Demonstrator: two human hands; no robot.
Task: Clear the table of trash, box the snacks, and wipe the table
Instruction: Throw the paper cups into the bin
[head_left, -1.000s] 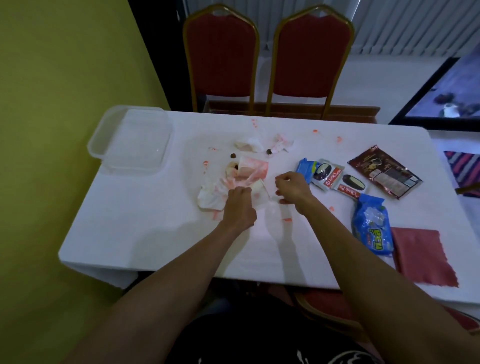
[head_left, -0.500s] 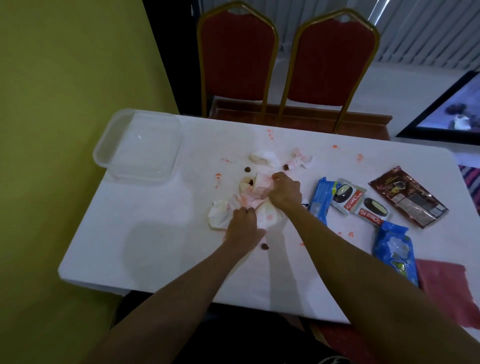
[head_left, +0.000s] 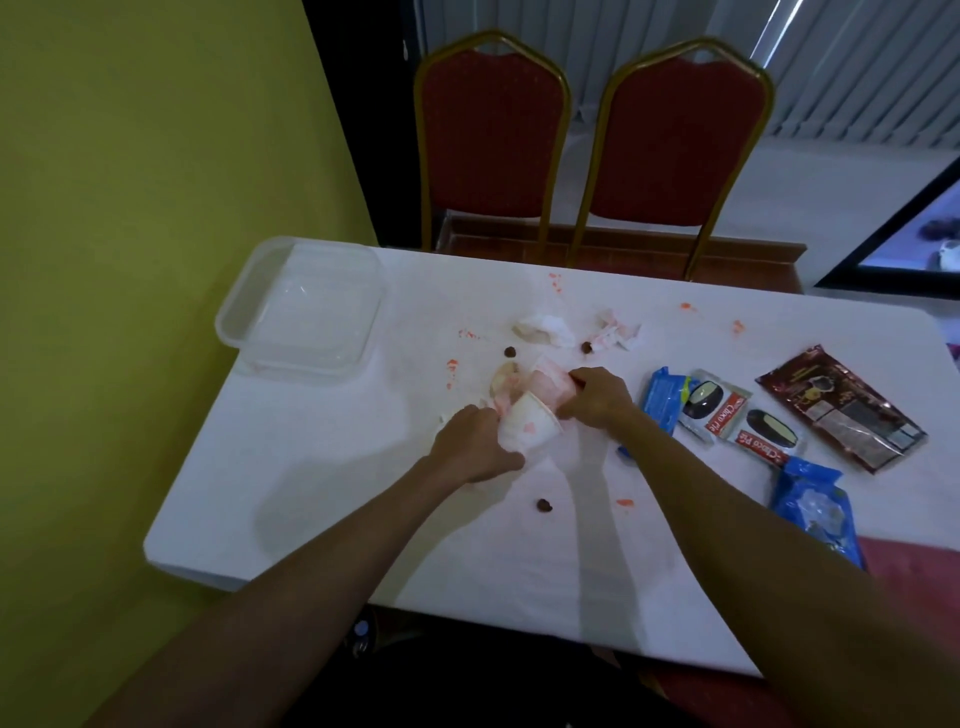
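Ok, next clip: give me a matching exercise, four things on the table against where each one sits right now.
Things:
1. clear plastic container
2. stained paper cup
3. dark red snack pouch
4. Choco Pie packs

Places:
A. gripped in the left hand, with the right hand at the crumpled wrapper beside it
B. far right of the table
C. far left corner, by the yellow wall
D. between the blue wrapper and the dark pouch

Pairs: 1-C, 2-A, 3-B, 4-D
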